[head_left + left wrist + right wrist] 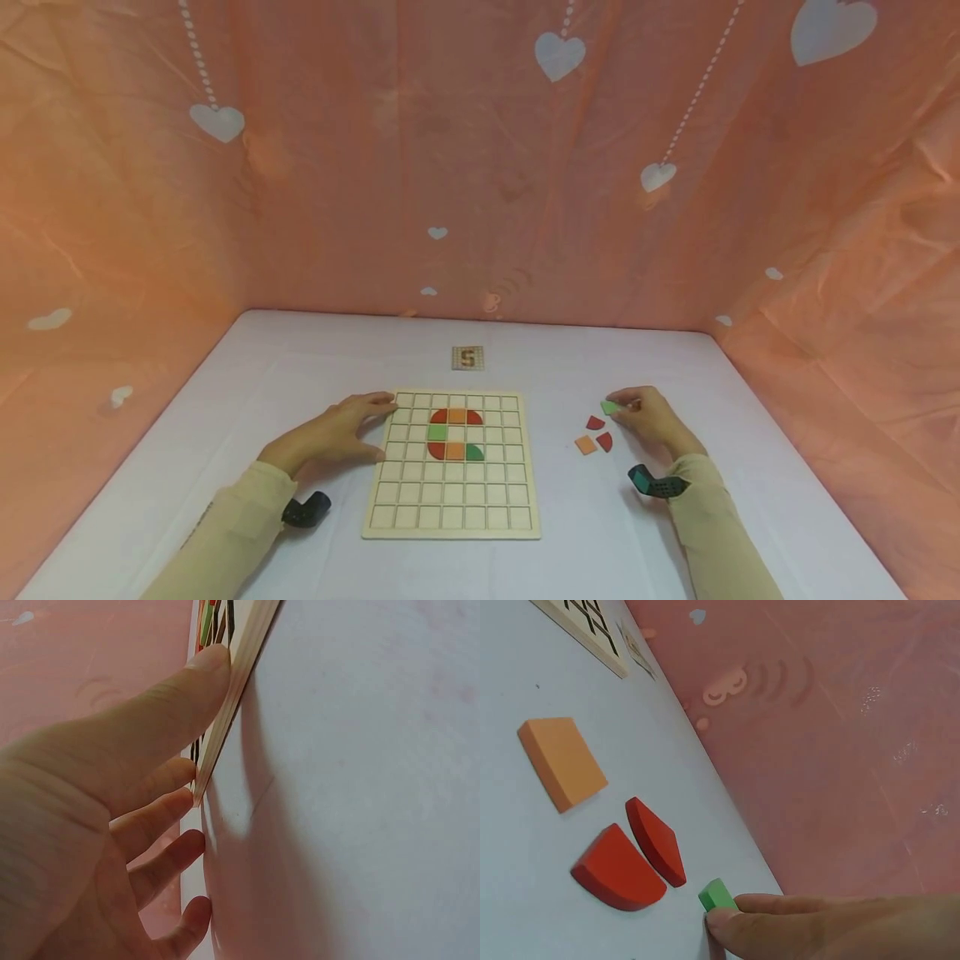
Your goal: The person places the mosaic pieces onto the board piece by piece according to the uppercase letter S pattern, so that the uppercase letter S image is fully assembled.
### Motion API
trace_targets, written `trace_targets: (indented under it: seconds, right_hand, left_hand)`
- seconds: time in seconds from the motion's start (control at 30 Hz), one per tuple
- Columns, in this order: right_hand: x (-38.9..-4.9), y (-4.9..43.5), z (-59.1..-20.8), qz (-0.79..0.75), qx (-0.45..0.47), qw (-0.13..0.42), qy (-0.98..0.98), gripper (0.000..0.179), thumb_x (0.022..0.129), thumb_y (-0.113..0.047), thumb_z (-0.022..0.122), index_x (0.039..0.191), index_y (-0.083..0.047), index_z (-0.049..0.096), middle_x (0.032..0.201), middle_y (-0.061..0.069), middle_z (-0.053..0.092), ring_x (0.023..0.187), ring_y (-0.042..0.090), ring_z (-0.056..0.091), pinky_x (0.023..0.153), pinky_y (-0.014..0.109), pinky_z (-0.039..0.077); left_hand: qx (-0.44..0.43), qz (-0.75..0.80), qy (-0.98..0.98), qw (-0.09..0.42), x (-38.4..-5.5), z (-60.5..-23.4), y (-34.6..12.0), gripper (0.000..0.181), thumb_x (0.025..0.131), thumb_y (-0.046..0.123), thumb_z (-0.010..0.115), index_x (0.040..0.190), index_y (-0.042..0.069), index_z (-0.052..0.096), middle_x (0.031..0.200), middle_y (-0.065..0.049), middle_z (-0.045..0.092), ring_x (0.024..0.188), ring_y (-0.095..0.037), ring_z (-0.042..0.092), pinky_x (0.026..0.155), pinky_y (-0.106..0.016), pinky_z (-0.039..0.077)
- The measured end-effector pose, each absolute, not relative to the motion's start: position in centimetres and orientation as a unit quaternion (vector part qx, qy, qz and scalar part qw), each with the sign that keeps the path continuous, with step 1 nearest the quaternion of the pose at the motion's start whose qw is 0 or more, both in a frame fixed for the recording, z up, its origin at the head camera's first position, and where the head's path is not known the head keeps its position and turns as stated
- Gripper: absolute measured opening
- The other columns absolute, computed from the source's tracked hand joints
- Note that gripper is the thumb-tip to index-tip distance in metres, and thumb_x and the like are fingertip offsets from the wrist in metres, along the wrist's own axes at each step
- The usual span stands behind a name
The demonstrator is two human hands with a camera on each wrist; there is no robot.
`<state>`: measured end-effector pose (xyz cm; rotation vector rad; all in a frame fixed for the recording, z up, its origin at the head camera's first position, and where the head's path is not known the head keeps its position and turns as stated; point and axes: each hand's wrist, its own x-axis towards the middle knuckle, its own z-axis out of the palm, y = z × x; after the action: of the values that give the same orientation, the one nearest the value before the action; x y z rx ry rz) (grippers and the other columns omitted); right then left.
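Observation:
A wooden grid board (450, 492) lies on the table, with several red, orange and green pieces set in its cells. My left hand (341, 431) rests at the board's left edge, thumb and fingers spread and touching its rim. In the left wrist view the thumb (165, 701) lies against the board's side (240, 682). My right hand (651, 417) pinches a light green tile (717, 895) between thumb and fingers, which partly hide it. Beside it lie two red quarter-circle pieces (620, 871) and an orange square tile (564, 761).
Behind the board lies a small pattern card (468, 358) with an S-like figure. A pinkish-orange cloth (480, 167) with white hearts surrounds the white table (300, 350) at the back and both sides. Dark wrist devices (306, 510) sit on both wrists.

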<state>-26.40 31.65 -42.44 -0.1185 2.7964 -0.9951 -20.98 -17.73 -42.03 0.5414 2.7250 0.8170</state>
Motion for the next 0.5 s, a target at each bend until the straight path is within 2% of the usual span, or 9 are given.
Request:
trace_targets:
  seconds: [0.5]
  right_hand:
    - [-26.3, 31.21, -42.24, -0.326, -0.041, 0.068, 0.942, 0.03, 0.096, -0.007, 0.064, 0.124, 0.004, 0.067, 0.125, 0.025, 0.063, 0.108, 0.035, 0.055, 0.096, 0.049, 0.05]
  left_hand:
    - [0.201, 0.277, 0.933, 0.111, -21.32, -42.43, -17.98, 0.076, 0.081, 0.023, 0.084, 0.147, 0.004, 0.051, 0.162, -0.019, 0.036, 0.149, -0.047, 0.031, 0.119, -0.068, 0.028]
